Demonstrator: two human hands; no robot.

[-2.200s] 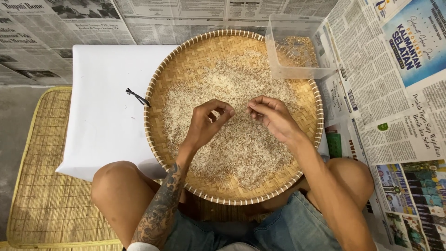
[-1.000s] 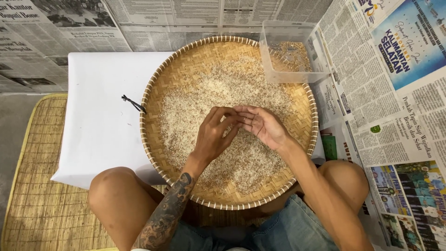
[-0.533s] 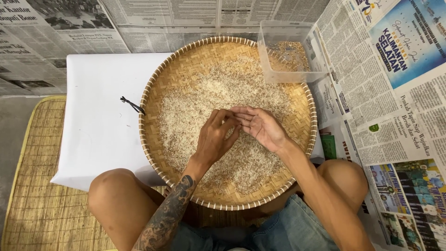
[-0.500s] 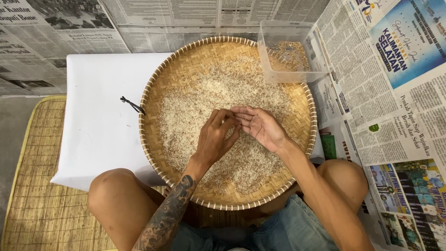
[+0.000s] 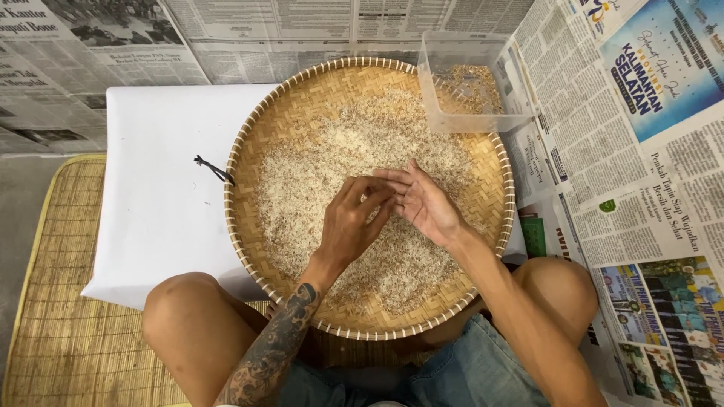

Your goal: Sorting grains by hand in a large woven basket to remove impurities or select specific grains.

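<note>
Over the one round woven bamboo tray [image 5: 483,188] of pale loose rice grains [image 5: 317,188], the left hand [image 5: 354,222] and right hand [image 5: 426,203] are meeting, fingertips pinched together; one clear plastic box [image 5: 471,113] is sitting on its far rim.

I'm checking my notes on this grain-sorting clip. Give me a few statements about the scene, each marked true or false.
1. Both hands are over the round woven tray. True.
2. The clear tub sits at the tray's near edge, by the knees. False: it sits at the far right rim.
3. The left hand and right hand meet at the fingertips. True.
4. The tray rests on bare newspaper. False: it lies on a white cloth.
5. The tub is empty. False: some grain lies in it.
</note>
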